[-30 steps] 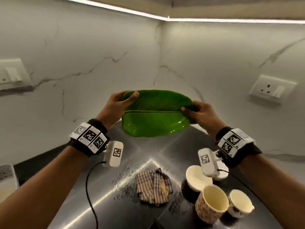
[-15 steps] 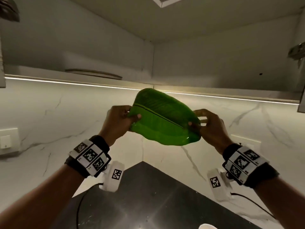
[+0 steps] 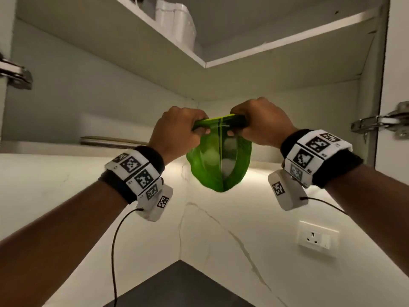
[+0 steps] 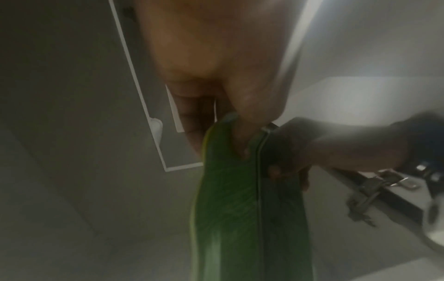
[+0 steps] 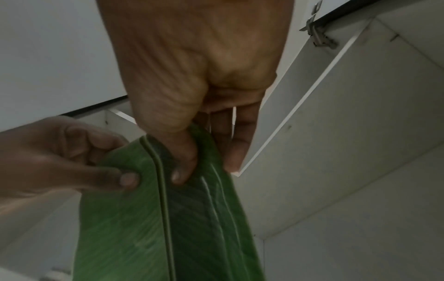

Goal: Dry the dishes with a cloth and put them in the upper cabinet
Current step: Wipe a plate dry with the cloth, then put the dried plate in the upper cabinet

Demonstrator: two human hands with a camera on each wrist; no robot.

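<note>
Both hands grip one end of the glossy green leaf-shaped plate (image 3: 219, 165), which now hangs tilted steeply, its far end dropping below the knuckles. The left hand (image 3: 174, 131) pinches the rim with thumb on the ribbed face and fingers curled behind; the right hand (image 3: 263, 122) does the same just beside it, thumb pressed next to the raised midrib. A second ago the plate was held wide and nearly level, a hand at each end, low over the steel counter with the cloth and cups beneath; half a second ago it was rising in front of the marble wall. Since then both hands have slid together at one end and come up to the mouth of the open upper cabinet (image 3: 93, 89).

That suggests drying of this plate is over and stowing is under way. Beyond the left hand, on the cabinet's lower shelf (image 3: 39, 146), lies what looks like a flat stack of plates (image 3: 112, 140), though it shows only edge-on and dimly. Above both hands a second shelf carries a white container (image 3: 174, 21). Metal door hinges (image 3: 380, 122) sit out to either side of the wrists.

The plate is not yet inside; it hangs in front of the shelf edge. Levelling it and sliding it in over that edge seems the likely need.
</note>
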